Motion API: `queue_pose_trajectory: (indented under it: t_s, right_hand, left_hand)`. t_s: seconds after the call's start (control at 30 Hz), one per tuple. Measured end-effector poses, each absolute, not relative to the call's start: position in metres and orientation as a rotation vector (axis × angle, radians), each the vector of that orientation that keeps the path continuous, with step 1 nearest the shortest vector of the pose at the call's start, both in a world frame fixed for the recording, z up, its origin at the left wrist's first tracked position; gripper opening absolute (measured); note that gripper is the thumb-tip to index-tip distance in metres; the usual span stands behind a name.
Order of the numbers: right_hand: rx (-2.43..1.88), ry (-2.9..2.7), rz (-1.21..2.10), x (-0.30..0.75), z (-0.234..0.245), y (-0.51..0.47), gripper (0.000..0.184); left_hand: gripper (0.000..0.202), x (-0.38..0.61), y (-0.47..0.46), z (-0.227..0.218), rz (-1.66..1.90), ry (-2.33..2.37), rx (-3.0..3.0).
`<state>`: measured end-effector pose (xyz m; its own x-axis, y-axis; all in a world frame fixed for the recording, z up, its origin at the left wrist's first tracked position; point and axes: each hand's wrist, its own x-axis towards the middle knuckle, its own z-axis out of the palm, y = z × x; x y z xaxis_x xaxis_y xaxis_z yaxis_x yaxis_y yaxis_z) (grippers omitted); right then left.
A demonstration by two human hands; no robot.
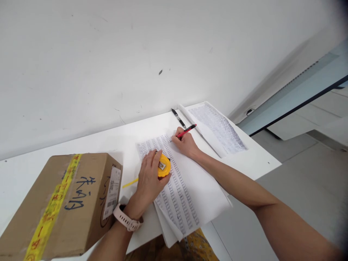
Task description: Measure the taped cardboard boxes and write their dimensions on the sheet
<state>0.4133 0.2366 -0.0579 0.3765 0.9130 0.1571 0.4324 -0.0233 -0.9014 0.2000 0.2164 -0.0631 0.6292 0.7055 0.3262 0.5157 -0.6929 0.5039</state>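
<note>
My left hand (150,175) is wrapped round a yellow tape measure (164,166), pressing it onto the written sheets. A short length of yellow tape blade (130,183) sticks out to the left from under that hand. In my right hand (186,143) is a red and black pen (186,131), its tip hidden by the fingers at the upper part of the page. Columns of handwriting cover the left part of the paper sheets (201,195), and the right part is blank. The lower corners of the stack hang past the table's front edge.
A taped cardboard box (89,195) with a shipping label stands left of my left hand. Behind the sheets lies a black pen (178,117), beside more written paper (217,127) on the white table (130,132). A white wall (108,65) rises behind.
</note>
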Motion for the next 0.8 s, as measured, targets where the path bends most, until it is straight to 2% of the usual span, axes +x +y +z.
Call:
queue_pose_trajectory:
  t_s: [0.8]
  right_hand:
    - [-1.650, -1.209, 0.568, 0.4141, -0.0581, 0.2359, 0.022]
  left_hand:
    - [0.072, 0.1997, 0.2158, -0.0630, 0.726, 0.978, 2.506]
